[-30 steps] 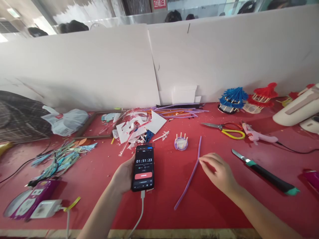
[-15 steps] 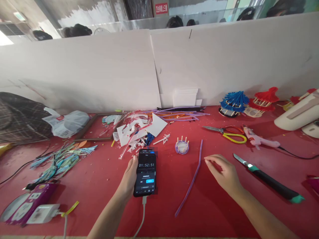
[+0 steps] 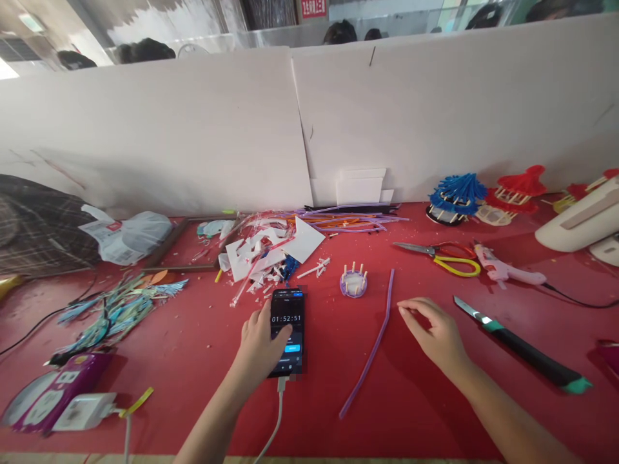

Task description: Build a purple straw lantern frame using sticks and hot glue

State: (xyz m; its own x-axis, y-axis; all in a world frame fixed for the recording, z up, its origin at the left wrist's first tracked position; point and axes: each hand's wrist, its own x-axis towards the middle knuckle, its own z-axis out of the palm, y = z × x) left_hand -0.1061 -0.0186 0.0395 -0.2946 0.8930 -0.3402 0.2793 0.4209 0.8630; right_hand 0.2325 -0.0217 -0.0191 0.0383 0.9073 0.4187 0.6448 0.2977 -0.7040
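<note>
My left hand (image 3: 258,341) grips the left side of a black phone (image 3: 293,303); its thumb lies across the screen, which shows a timer. A white cable (image 3: 279,412) runs from the phone's lower end. My right hand (image 3: 438,332) rests over the table with thumb and forefinger tips together, and nothing shows between them. Just left of it lies a bent purple pipe cleaner (image 3: 374,348), apart from the fingers. Beyond that stands a small round base (image 3: 353,283) with purple edging and several upright wooden pegs.
Scissors (image 3: 459,263), a pink glue gun (image 3: 507,270) and a utility knife (image 3: 527,354) lie at right. Behind stand blue (image 3: 457,196) and red (image 3: 520,187) pavilion-like models. Paper scraps (image 3: 264,258) and pipe cleaners (image 3: 338,222) are piled mid-table before a white partition (image 3: 193,129).
My left thumb has moved from the phone's left edge over onto its screen. My right hand has stayed almost still. The view has tilted slightly.
</note>
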